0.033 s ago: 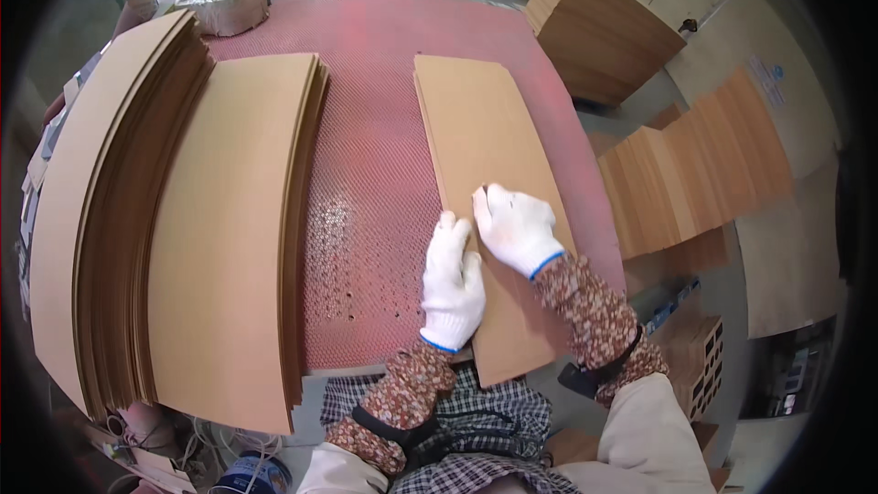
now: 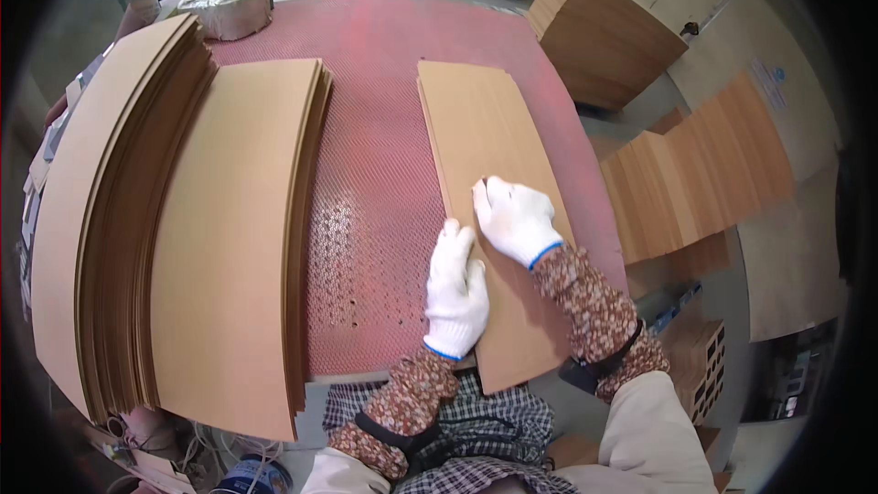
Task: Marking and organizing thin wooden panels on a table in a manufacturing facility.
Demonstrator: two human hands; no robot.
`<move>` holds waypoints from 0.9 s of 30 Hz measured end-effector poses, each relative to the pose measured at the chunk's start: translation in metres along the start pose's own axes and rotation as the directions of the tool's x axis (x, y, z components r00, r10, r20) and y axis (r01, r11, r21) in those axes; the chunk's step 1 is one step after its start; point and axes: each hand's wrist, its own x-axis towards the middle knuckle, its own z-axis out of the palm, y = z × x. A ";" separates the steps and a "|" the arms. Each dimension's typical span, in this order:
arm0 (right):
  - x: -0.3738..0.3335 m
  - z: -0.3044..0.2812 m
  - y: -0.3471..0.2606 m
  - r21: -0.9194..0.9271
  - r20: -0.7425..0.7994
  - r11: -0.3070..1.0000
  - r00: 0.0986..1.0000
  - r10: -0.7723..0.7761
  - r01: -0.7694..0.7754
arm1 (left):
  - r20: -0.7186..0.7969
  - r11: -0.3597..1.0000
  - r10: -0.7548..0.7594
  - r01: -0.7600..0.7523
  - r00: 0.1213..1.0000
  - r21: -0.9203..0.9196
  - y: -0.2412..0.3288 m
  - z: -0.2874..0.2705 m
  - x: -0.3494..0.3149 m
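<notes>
A short stack of thin, light brown boards (image 2: 489, 128) lies lengthwise on the right part of the red table. My right hand (image 2: 517, 220), in a white knit glove with a blue cuff edge, rests curled on the top board. Its fingers are closed, and a small dark spot shows between thumb and forefinger; what it is, I cannot make out. Along the stack's left edge lies my left hand (image 2: 455, 288), gloved the same way. Its fingers are stretched forward together, with the thumb toward the board. The fingertips of both hands are close to each other but apart.
Two taller stacks of similar boards, the middle stack (image 2: 229, 238) and the leftmost stack (image 2: 87, 247), cover the table's left side. The red table (image 2: 366, 165) has a honeycomb-patterned surface. A foil-covered round thing (image 2: 229, 7) sits far left. Beyond the right edge stand large board piles (image 2: 604, 37).
The view has shifted slightly, so the table and boards appear a little lower. My right hand has slid slightly away from me along the top board; the left stays at the edge.
</notes>
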 end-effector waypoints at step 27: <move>0.258 0.021 0.026 0.033 0.312 0.999 0.950 0.022 -0.034 | 0.034 1.000 0.015 -0.014 0.999 -0.023 0.012 0.004 -0.028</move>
